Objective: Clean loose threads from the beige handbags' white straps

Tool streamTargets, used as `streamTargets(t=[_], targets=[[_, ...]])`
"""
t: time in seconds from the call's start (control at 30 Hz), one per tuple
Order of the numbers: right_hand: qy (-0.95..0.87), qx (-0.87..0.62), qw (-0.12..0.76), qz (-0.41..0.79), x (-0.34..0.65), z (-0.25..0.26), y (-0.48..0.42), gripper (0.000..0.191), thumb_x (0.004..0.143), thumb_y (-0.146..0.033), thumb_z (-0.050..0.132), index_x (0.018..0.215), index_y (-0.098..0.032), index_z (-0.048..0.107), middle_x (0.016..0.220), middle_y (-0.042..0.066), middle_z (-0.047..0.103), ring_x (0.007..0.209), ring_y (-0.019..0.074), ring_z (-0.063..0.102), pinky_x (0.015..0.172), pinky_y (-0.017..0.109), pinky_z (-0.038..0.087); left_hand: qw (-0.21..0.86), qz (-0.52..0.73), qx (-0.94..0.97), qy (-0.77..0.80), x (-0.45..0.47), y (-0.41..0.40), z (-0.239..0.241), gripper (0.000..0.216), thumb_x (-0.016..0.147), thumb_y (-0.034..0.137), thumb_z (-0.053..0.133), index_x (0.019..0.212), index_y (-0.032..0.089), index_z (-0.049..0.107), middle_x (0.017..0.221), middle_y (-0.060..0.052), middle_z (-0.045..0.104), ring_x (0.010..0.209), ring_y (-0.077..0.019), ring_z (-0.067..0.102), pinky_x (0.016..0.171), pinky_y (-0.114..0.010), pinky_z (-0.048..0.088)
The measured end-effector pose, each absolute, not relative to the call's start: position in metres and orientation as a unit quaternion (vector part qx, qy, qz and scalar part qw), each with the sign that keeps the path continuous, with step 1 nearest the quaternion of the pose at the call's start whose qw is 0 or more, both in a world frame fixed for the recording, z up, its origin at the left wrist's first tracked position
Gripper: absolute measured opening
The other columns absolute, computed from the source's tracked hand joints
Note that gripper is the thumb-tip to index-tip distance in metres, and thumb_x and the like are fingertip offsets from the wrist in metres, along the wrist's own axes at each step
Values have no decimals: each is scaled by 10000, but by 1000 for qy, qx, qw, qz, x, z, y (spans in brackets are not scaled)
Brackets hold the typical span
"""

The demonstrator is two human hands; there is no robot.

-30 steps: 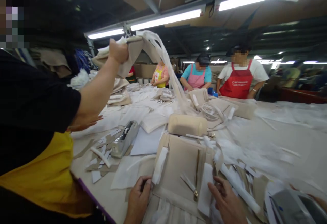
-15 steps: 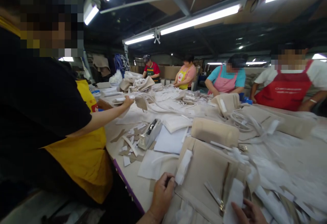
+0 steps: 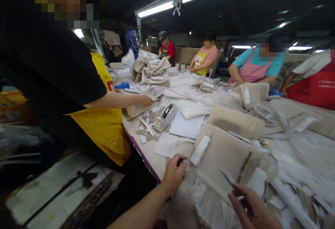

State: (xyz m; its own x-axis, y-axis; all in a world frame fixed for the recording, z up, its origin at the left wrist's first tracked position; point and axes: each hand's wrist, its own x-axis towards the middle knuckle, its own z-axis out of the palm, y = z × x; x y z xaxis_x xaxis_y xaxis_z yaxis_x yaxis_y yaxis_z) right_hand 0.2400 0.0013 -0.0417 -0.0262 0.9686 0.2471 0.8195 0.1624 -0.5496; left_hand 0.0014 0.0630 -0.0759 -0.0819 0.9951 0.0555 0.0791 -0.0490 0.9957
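Note:
A beige fabric bag [image 3: 225, 155] lies flat on the table in front of me, with a zip down its middle and white paper wrapped round parts of it. My left hand [image 3: 175, 172] is closed on the bag's left edge, beside a white paper tab [image 3: 200, 145]. At the bag's lower right edge my right hand [image 3: 252, 208] has its fingers curled at the fabric, close to the zip pull; a grip cannot be made out.
A co-worker in a black shirt and yellow apron stands at my left, hand [image 3: 146, 100] on beige pieces. A tape dispenser [image 3: 165, 117], white sheets and scraps lie between us. A rolled beige bag [image 3: 235, 121] and white straps lie beyond. Several aproned workers stand along the far side.
My view has swung left and down. The co-worker lowered the raised beige piece with its straps to the table. My right hand slid down the bag; my left hand kept its hold.

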Motion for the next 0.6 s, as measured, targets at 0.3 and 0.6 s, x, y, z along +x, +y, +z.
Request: streamTargets(t=[0.3,0.6], targets=[[-858,-484,155,70,192,-44,14,260,853,-201,374,996,-247,585,948,50,627,794,155,637,691,260,519,348,269,718,539,-52,-20,-72,353,650,356,688,972,236,608,1025,-51,525,947,-208,489,849,-323,402],[-869,-472,85,118,177,-53,15,254,817,-150,397,952,-247,590,915,33,624,786,147,629,714,244,500,371,269,700,548,-41,-21,-84,343,610,187,701,934,225,594,1104,-57,488,1055,-221,446,934,-339,359]])
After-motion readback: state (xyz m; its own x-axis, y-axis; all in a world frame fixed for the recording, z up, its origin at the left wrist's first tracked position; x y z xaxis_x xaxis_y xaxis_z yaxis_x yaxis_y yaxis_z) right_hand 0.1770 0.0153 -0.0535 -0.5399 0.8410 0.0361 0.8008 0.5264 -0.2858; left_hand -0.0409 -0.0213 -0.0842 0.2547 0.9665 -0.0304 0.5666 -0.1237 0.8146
